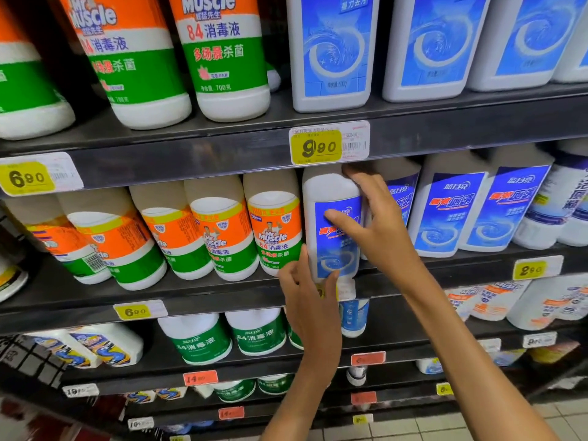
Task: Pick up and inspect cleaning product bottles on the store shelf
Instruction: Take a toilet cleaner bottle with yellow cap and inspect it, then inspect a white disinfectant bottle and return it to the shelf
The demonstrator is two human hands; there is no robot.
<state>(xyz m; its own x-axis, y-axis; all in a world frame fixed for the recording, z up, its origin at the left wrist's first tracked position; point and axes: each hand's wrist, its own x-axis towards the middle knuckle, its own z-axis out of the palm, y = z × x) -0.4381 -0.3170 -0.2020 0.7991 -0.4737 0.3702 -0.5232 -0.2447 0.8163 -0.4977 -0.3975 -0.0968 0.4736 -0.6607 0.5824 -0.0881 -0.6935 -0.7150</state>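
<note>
Shelving: a dark store rack (197, 154) runs the whole width, with several tiers stacked top to floor.
Top tier: big Mr Muscle bottles (222, 55) in orange, white and green on the left; tall white bottles with blue swirl labels (426, 46) on the right.
Middle tier, left: a row of smaller orange-and-green Mr Muscle bottles (222, 237), packed side by side.
Middle tier, right: more blue-labelled white bottles (445, 211), upright in a row.
Lower tiers: white bottles with green labels (197, 338) and, further left, white ones with blue and yellow print (105, 345).
Task bottle: a white bottle with a blue label (334, 224) stands on the middle tier, just beside the last Mr Muscle bottle, at the front edge of the shelf.
Right hand: the right hand (378, 224) grips this bottle near its shoulder, thumb across the front label, fingers curled round the far side and up toward the neck.
Left hand: the left hand (305, 288) holds the bottle's base, one finger up its left edge and one up the front of it.
Price tags: a yellow 9.90 tag (327, 144) sits right above the held bottle; yellow 6.90 tags (28, 176) mark the left side.
Floor: pale tiles (445, 428) show at the bottom.
</note>
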